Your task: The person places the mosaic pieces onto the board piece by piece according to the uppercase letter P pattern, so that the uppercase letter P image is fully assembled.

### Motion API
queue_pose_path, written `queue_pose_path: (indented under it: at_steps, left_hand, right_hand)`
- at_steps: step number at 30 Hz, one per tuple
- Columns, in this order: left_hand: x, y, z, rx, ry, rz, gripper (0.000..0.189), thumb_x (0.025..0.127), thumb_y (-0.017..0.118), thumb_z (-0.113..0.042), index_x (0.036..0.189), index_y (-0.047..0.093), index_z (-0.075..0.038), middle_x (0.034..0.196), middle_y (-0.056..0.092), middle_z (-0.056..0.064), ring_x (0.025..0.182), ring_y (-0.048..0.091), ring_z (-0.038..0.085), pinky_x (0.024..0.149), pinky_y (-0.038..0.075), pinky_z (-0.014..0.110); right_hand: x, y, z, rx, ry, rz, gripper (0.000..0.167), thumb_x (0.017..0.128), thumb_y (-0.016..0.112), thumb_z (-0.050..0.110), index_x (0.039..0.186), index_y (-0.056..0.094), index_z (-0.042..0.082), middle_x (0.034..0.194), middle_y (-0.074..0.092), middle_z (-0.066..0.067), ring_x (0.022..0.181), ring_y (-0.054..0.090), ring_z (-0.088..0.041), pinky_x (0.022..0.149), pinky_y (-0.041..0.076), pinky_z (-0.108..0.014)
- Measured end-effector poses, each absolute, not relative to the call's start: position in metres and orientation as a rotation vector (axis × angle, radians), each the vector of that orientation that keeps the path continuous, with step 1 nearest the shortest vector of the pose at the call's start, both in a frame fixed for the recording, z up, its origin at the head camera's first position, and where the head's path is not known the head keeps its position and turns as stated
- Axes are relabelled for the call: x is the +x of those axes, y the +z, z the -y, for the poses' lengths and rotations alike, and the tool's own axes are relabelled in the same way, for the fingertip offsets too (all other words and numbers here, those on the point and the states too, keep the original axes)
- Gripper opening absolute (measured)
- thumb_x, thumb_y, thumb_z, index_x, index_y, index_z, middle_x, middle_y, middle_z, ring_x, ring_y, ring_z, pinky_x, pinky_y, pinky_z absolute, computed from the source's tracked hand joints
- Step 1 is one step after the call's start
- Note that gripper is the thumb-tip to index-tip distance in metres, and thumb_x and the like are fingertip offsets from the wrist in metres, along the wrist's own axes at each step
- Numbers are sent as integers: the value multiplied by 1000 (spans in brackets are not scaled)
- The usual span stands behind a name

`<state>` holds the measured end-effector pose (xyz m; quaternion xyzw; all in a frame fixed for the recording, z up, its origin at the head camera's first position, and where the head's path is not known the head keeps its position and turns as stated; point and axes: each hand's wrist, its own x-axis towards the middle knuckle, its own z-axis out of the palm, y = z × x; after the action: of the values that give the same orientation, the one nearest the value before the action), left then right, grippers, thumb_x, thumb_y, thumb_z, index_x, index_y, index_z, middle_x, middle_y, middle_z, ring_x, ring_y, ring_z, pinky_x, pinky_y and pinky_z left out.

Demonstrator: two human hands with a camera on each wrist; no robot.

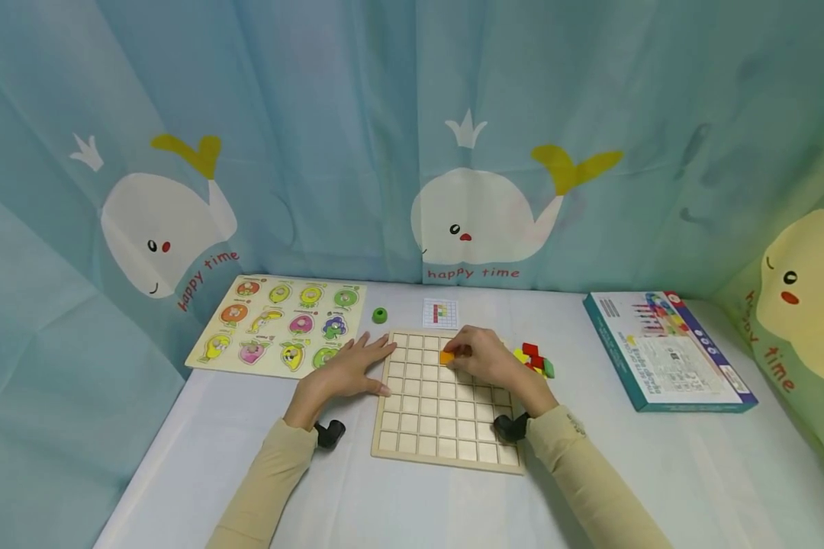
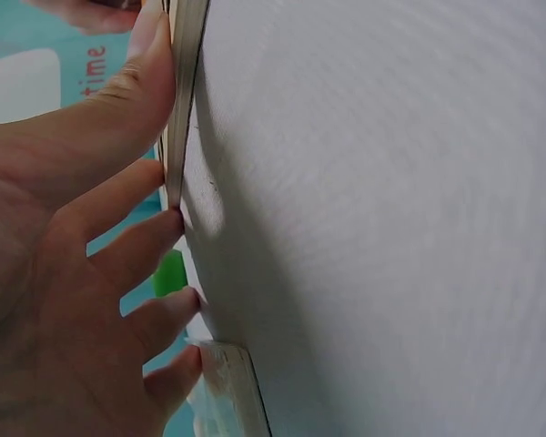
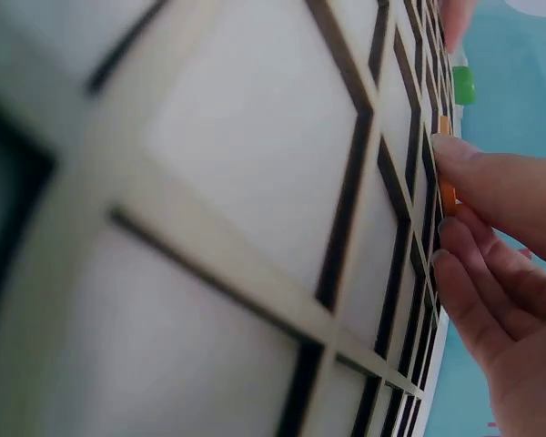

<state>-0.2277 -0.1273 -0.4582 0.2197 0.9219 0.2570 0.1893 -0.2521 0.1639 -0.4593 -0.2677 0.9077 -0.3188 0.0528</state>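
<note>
A wooden grid board lies on the table between both hands. In the head view the right hand pinches an orange square tile over a cell in the board's upper part. The right wrist view shows that tile edge-on at the grid, between the right hand's thumb and fingers. At the board's left edge rests the left hand, its fingers spread. Seen from the left wrist, the left hand's thumb and fingertips touch the board's side.
Red, yellow and green tiles lie right of the board, partly behind the right hand. Behind the board are a small pattern card and a green ring-shaped piece. A fruit puzzle board lies left, a flat box right.
</note>
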Motion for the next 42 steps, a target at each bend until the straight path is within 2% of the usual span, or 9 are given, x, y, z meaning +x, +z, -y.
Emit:
queue_pose_path:
  at_steps: [10,16,24,28,34,42]
  left_hand:
    - [-225,-458,128,598,737,-2570,88,85,83,-32,160,40,-17,172,23,6,160,9,37,130,9,56]
    - [-226,-455,132,606,742,-2578,88,86,83,-31,161,39,-16,172,23,7,160,7,38,130,7,55]
    - [-226,-456,130,608,741,-2573,88,86,83,-31,160,39,-16,171,23,7,160,8,38,130,8,56]
    - [-225,-456,129,607,742,-2571,89,85,84,-30,160,39,-15,172,23,7,160,8,38,130,8,56]
    - [-225,-458,129,632,744,-2564,89,86,83,-31,161,38,-14,172,21,7,160,7,38,130,7,55]
    - [-225,-456,130,647,747,-2556,91,86,83,-32,161,36,-13,172,20,8,160,6,40,130,7,56]
  right_hand:
    - [-246,-462,-164,-864,-948,-2777,16,87,81,5,103,79,1,96,70,-6,80,59,-12,70,54,-24]
    - [-247,-462,-159,-868,-935,-2808,17,88,80,5,104,78,2,95,68,-6,81,58,-14,72,54,-27]
    - [-239,-458,-172,-676,-1068,-2776,21,91,76,5,112,76,1,108,74,-10,95,70,-23,88,61,-40]
    - [-233,-455,-184,-670,-1123,-2779,22,93,75,7,114,76,1,110,75,-12,93,70,-23,83,61,-37]
    - [-227,-453,-204,-601,-1186,-2831,23,93,75,11,115,76,3,105,75,-9,85,68,-20,73,57,-30]
    - [-230,-454,-219,-485,-1167,-2846,23,95,72,13,117,76,6,106,75,-10,87,66,-20,74,56,-34]
